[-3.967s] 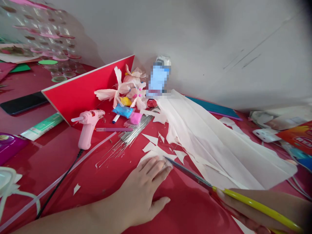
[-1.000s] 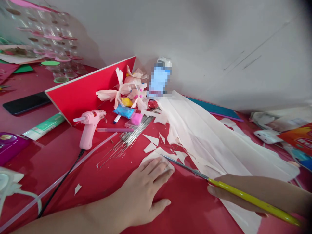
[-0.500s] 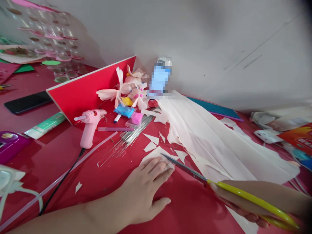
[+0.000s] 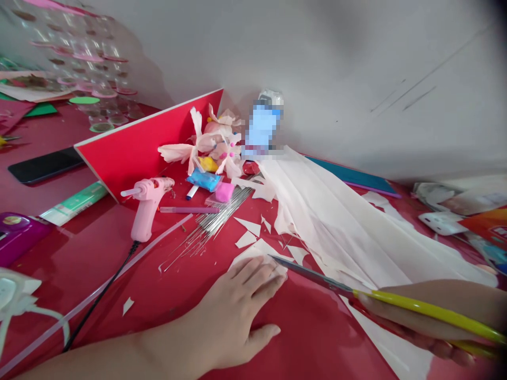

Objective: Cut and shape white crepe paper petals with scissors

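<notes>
My left hand (image 4: pixel 245 301) lies flat, palm down, on a small white piece (image 4: pixel 259 249) on the red table, its thumb apart from the fingers. On the right, my right hand (image 4: pixel 428 316) is wrapped round the yellow handles of a pair of scissors (image 4: pixel 317 277). The blades look closed and point left, their tip just beside the fingertips of my left hand. Small white scraps (image 4: pixel 246 239) lie above my left hand. A long white sheet (image 4: pixel 340 211) stretches from the middle back to the right, beyond the scissors.
A pink glue gun (image 4: pixel 146 211), thin wires (image 4: pixel 222 214) and a purple pen (image 4: pixel 189 210) lie left of centre. Behind them are pale pink flowers (image 4: pixel 198 142) and a red board (image 4: pixel 154 142). A black phone (image 4: pixel 45 164) is farther left; a lit phone (image 4: pixel 262 126) stands against the wall.
My right hand and the scissors have moved a little to the right, and the tip has drawn back from the white piece. My left hand stays in place.
</notes>
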The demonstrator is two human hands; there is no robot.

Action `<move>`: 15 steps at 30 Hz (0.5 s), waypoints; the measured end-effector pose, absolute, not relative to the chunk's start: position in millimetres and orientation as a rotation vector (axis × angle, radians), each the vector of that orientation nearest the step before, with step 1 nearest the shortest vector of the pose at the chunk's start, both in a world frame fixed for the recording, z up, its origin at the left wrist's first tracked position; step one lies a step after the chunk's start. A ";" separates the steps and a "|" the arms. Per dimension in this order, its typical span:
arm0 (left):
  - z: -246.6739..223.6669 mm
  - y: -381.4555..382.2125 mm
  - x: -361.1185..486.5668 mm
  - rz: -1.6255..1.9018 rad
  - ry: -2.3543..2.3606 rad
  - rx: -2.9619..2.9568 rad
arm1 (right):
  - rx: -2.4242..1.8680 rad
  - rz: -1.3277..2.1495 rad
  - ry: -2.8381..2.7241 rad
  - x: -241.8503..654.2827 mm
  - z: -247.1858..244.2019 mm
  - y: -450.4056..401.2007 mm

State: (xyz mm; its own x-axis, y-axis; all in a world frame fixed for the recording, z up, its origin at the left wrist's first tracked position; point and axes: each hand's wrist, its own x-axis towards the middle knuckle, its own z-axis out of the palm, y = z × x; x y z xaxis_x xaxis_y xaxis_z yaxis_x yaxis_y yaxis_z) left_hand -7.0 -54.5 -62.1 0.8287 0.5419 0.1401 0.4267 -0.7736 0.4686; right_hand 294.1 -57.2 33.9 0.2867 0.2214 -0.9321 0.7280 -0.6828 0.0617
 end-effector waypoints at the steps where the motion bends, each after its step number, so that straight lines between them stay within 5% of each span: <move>1: -61.8 -54.6 -7.0 0.368 0.719 2.589 | 2.103 -1.427 0.747 289.6 35.3 -54.7; 15: -63.3 -53.8 -6.9 0.375 0.714 2.574 | 2.151 -1.559 0.750 296.0 22.4 -57.4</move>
